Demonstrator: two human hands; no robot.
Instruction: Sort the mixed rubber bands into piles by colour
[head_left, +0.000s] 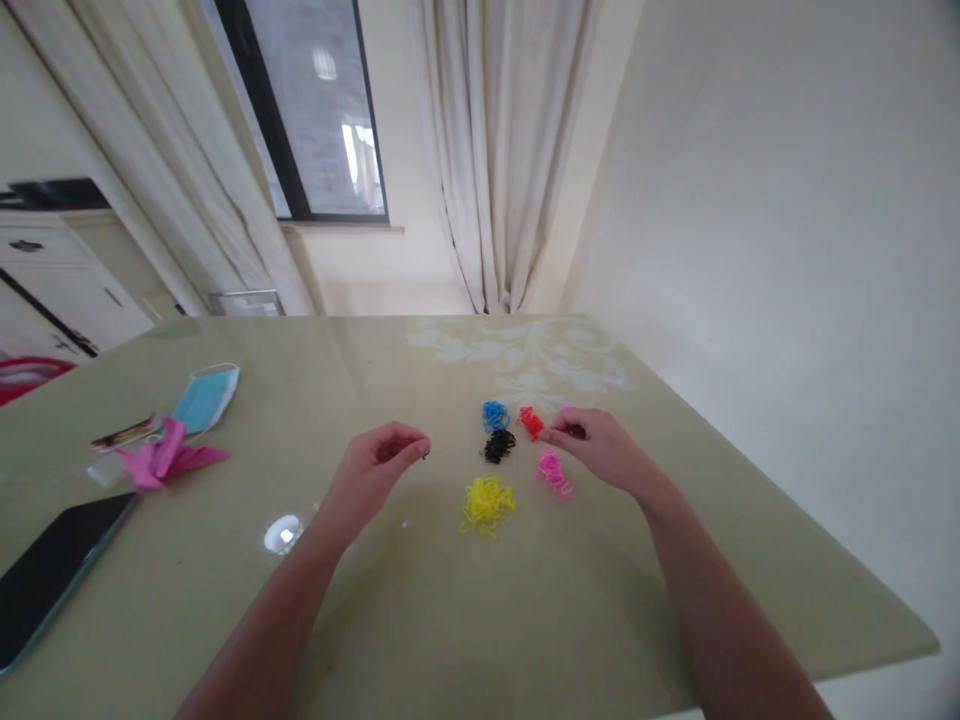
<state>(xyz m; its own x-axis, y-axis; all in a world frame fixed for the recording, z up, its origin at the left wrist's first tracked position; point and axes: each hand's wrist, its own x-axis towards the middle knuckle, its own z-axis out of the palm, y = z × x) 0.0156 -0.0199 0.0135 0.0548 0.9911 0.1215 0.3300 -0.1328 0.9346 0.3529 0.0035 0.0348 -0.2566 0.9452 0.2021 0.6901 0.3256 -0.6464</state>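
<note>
Small piles of tiny rubber bands lie sorted by colour on a glossy table (525, 620): blue (495, 415), red (532, 422), black (499, 446), pink (553, 470) and yellow (487, 503). My left hand (375, 475) hovers left of the black pile, fingers curled, thumb and forefinger pinching a tiny dark band. My right hand (596, 448) rests just right of the red pile and above the pink one, its fingers pinched together at the red pile's edge; what they hold is too small to make out.
At the left of the table lie a blue face mask (206, 397), a folded pink paper shape (165, 457), a small packet (124, 433) and a dark phone or tablet (52, 570). Curtains, a window and a white wall stand behind.
</note>
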